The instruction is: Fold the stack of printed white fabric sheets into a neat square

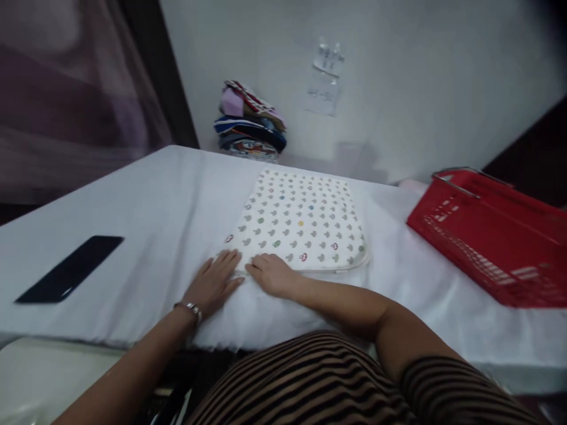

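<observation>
A folded white cloth printed with small grey mushrooms and a few coloured ones lies flat before me on the white-covered table. My left hand rests on its near left corner, fingers stretched out and the thumb apart. Just to the right, my right hand is at the cloth's near edge. Its fingers are bent and close together, with the edge pinched under them, partly hidden. Rounded layers of the fold show at the near right corner.
A red plastic basket with a metal handle stands at the right. On the table's left lies a dark flat rectangular object. Folded textiles are stacked by the wall behind, below paper notes. A white surface is at lower left.
</observation>
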Demonstrator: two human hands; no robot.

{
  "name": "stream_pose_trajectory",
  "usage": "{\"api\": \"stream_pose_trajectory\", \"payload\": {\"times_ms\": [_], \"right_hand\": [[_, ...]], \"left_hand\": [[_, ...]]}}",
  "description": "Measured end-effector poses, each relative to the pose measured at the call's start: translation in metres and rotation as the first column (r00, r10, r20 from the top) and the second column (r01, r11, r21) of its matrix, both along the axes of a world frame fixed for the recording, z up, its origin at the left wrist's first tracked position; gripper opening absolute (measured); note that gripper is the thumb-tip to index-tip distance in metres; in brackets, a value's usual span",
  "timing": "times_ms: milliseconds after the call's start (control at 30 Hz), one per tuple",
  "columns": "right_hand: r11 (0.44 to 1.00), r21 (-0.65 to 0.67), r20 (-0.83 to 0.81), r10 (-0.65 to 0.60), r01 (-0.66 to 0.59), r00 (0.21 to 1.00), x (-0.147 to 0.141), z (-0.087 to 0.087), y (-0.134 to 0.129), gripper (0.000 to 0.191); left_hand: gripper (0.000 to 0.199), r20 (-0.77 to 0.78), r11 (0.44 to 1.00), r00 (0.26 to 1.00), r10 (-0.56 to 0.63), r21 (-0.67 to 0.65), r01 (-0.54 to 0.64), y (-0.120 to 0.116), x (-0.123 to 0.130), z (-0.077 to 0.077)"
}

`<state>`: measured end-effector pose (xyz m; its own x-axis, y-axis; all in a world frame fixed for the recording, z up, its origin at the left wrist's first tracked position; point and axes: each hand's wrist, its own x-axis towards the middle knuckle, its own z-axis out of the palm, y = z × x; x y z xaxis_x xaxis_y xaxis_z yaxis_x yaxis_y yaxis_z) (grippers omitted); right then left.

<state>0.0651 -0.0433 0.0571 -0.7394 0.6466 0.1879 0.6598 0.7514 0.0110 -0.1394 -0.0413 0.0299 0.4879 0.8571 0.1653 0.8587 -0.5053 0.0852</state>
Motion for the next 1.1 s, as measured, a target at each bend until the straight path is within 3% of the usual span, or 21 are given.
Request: {"api": "stream_pose_trajectory", "payload": {"times_ms": [167, 333, 533, 633, 667, 733, 800, 867, 967, 1100], "right_hand": [[1.0, -0.014, -0.068, -0.023, 0.022, 0.997, 0.045, -0.009, -0.014, 0.032], [0.973, -0.072, -0.096, -0.224, 0.218, 0.97, 0.13, -0.014, -0.038, 0.035], [0.826, -0.148, -0.059, -0.556, 0.544, 0.829, 0.232, 0.002, -0.078, 0.038], [0.708, -0.238, -0.175, -0.705, 0.665, 0.687, 0.266, 0.008, -0.085, 0.037], [0.647, -0.28, -0.251, -0.763, 0.71, 0.596, 0.273, 0.01, -0.085, 0.035], [0.489, -0.444, -0.39, -0.86, 0.751, 0.329, 0.283, 0.013, -0.079, 0.031], [0.337, -0.692, -0.399, -0.916, 0.639, 0.05, 0.285, 0.018, -0.07, 0.027], [0.227, -0.882, -0.29, -0.952, 0.412, -0.096, 0.282, 0.023, -0.062, 0.024], [0.093, -0.985, -0.109, -0.989, 0.148, -0.102, 0.273, 0.029, -0.05, 0.027], [-0.077, -0.996, 0.078, -0.997, -0.037, -0.014, 0.266, 0.027, -0.039, 0.04]], "left_hand": [[0.056, -0.037, 0.999, 0.999, -0.022, 0.026, 0.023, 0.007, -0.002, -0.004], [0.058, -0.015, 0.998, 0.999, -0.034, 0.05, 0.035, 0.007, 0.0, -0.003], [0.063, 0.007, 0.997, 0.999, -0.035, 0.068, 0.034, 0.009, 0.0, -0.005], [0.064, 0.008, 0.999, 1.0, -0.018, 0.031, 0.018, 0.01, -0.001, -0.009], [0.065, 0.006, 1.0, 1.0, -0.018, 0.023, 0.018, 0.011, -0.002, -0.011], [0.066, 0.005, 0.999, 1.0, -0.027, 0.018, 0.027, 0.013, -0.003, -0.012], [0.066, 0.01, 0.999, 0.999, -0.035, 0.018, 0.035, 0.015, -0.005, -0.011], [0.064, 0.029, 0.999, 0.999, -0.041, 0.032, 0.04, 0.018, -0.005, -0.009], [0.064, 0.061, 0.996, 0.997, -0.054, 0.073, 0.049, 0.021, -0.004, -0.006], [0.065, 0.052, 0.995, 0.996, -0.07, 0.081, 0.065, 0.022, -0.004, -0.008]]}}
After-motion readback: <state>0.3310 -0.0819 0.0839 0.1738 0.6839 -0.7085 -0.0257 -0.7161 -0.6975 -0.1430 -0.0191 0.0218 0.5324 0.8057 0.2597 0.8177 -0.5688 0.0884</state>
